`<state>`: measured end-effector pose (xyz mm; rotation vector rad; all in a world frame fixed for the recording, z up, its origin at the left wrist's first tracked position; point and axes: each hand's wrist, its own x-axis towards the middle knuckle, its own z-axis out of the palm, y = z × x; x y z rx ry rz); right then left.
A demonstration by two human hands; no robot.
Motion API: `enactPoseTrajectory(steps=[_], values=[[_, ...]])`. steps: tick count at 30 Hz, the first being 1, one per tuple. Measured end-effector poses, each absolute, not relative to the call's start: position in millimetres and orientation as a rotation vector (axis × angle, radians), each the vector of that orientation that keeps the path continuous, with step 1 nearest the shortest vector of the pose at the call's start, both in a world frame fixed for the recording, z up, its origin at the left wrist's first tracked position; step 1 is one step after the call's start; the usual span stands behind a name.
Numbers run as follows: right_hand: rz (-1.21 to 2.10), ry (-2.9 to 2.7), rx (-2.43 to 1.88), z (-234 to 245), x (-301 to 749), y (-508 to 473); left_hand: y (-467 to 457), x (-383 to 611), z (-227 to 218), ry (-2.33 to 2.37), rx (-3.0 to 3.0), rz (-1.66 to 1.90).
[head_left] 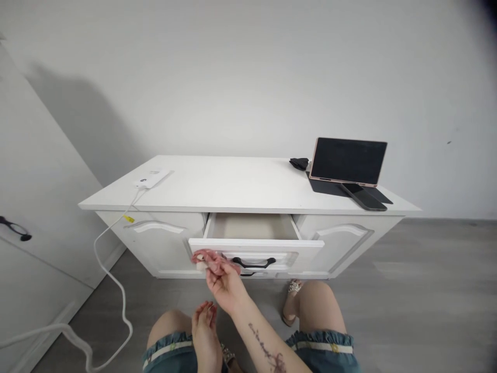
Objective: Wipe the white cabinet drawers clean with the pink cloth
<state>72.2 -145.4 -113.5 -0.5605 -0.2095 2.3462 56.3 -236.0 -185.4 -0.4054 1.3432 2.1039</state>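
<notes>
A crumpled pink cloth [215,260] with pale patches is pinched in the fingers of my right hand [229,287]. It hangs in front of the left part of the drawer front [303,249], overlapping it in view. The white drawer is pulled partway out, and its pale bottom [254,226] shows. Right of the cloth, the black drawer handle [254,263] stands apart from my fingers. My left hand [205,334] is lower, by my left knee, with its fingers curled together; I see nothing in them.
The white cabinet top [217,181] bears a white power bank [150,180] with a white cable [120,282] hanging down on the left. On its right are a propped tablet [348,161], a phone [363,197] and a small black item [298,163]. A wardrobe [42,207] stands left.
</notes>
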Motion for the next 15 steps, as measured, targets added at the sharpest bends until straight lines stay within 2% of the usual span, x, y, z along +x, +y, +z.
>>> enactPoseTrajectory(steps=[4, 8, 15], values=[[2.451, 0.408, -0.438, -70.0, 117.0, -128.4, -203.4, 73.2, -175.3, 1.126, -0.18, 1.93], [2.418, 0.716, -0.245, -55.2, 169.4, -116.8, -159.0, 94.9, -148.1, 0.849, 0.08, 1.784], [2.318, 0.539, -0.098, -69.0, 245.1, -89.4, -142.6, 105.0, -136.7, 0.792, 0.116, 1.713]])
